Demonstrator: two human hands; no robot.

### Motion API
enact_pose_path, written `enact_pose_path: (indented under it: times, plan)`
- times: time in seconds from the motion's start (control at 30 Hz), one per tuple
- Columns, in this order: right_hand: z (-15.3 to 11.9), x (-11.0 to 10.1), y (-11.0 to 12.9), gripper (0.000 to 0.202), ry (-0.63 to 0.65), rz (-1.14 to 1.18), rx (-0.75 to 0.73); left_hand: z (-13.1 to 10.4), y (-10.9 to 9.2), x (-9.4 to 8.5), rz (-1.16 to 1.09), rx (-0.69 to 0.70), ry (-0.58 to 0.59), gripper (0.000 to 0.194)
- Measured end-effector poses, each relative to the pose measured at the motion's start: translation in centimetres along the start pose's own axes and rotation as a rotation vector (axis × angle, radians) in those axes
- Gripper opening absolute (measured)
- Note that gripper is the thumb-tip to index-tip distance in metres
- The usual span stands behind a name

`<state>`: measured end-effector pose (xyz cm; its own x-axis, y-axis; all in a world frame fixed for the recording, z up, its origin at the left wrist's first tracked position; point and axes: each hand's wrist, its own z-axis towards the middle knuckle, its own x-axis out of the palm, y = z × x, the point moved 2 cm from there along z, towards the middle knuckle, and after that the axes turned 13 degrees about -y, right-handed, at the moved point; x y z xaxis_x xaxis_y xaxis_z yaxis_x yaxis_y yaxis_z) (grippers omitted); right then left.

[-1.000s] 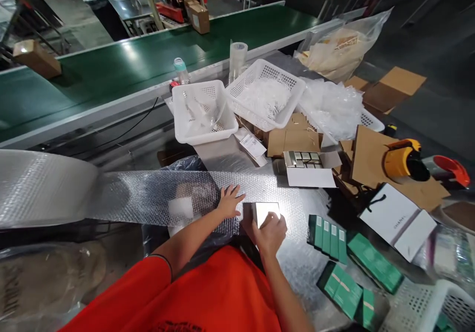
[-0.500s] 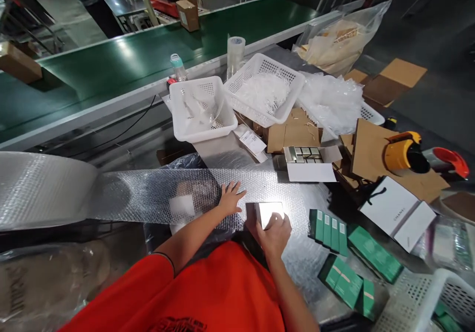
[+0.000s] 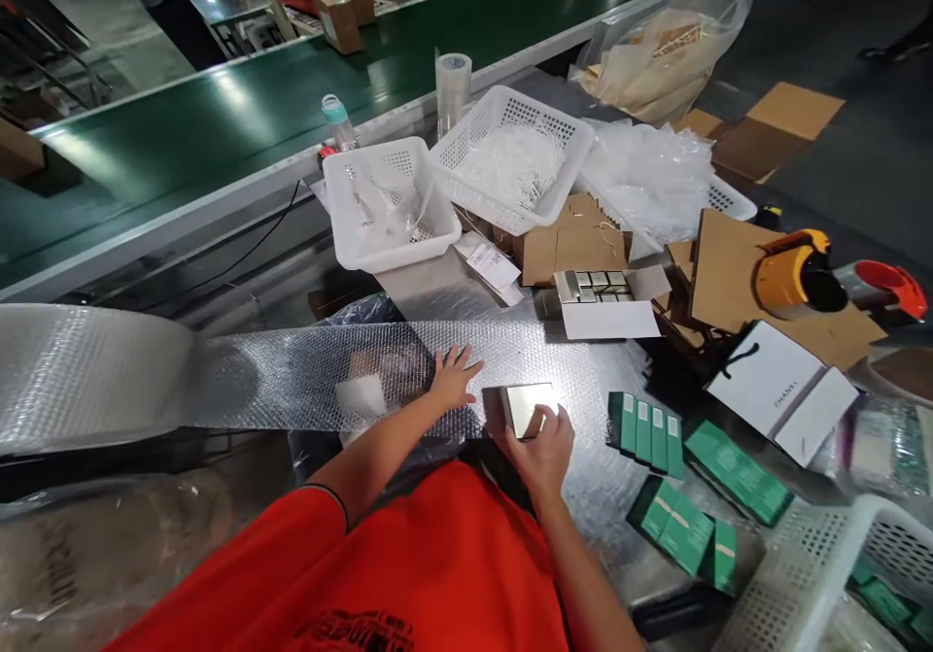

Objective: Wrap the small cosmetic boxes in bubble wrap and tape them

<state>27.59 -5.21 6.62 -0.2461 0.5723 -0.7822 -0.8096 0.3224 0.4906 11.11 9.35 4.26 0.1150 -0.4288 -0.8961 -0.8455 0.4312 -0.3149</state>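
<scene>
Right hand (image 3: pixel 543 448) holds small shiny box (image 3: pixel 523 404) in curled fingers, about 4 o'clock from left hand (image 3: pixel 453 380), fingers spread wide on bubble wrap (image 3: pixel 284 370); box looks light, stiff, probably slick, best gripped by opposite sides; wrap seems soft, easily creased.

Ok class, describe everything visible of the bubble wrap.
The bubble wrap is clear, glossy, plastic-looking sheeting covered in small bubbles. From a thick roll at left, a strip stretches rightward onto the metal table. The left hand rests spread on it; the right hand holds a small box on or over it.
</scene>
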Motion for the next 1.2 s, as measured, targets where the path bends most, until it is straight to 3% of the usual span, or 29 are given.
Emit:
enact_pose_path:
  times: [0.17, 0.43, 0.67, 0.77, 0.9, 1.0, 1.1, 1.2]
  plan:
    - [0.0, 0.0, 0.8, 0.054, 0.004, -0.005, 0.039, 0.0, 0.0, 0.1, 0.011, -0.007, -0.004, 0.09]
    - [1.0, -1.0, 0.6, 0.056, -0.148, 0.049, 0.125, -0.1, -0.1, -0.2, -0.011, -0.002, -0.005, 0.089]
    - [1.0, -1.8, 0.9, 0.057, -0.111, 0.072, 0.138, -0.1, -0.1, -0.1, -0.006, -0.003, -0.017, 0.087]
    - [1.3, -2.7, -0.1, 0.063, -0.171, 0.136, 0.277, -0.1, -0.1, -0.1, -0.025, -0.008, -0.005, 0.089]
    - [2.1, -3.7, -1.8, 0.072, -0.222, 0.304, 0.578, 0.0, -0.1, -0.3, -0.033, -0.018, 0.019, 0.089]
    - [2.9, -4.8, -3.0, 0.072, -0.329, 0.353, 0.678, 0.0, -0.1, -0.4, -0.029, -0.015, 0.016, 0.089]
    - [3.4, -5.9, -3.6, 0.074, -0.355, 0.327, 0.624, 0.0, -0.1, -0.3, -0.02, -0.009, 0.011, 0.088]
    - [3.2, -6.0, -2.9, 0.07, -0.293, 0.227, 0.416, -0.1, 0.0, -0.2, -0.006, -0.009, 0.007, 0.089]
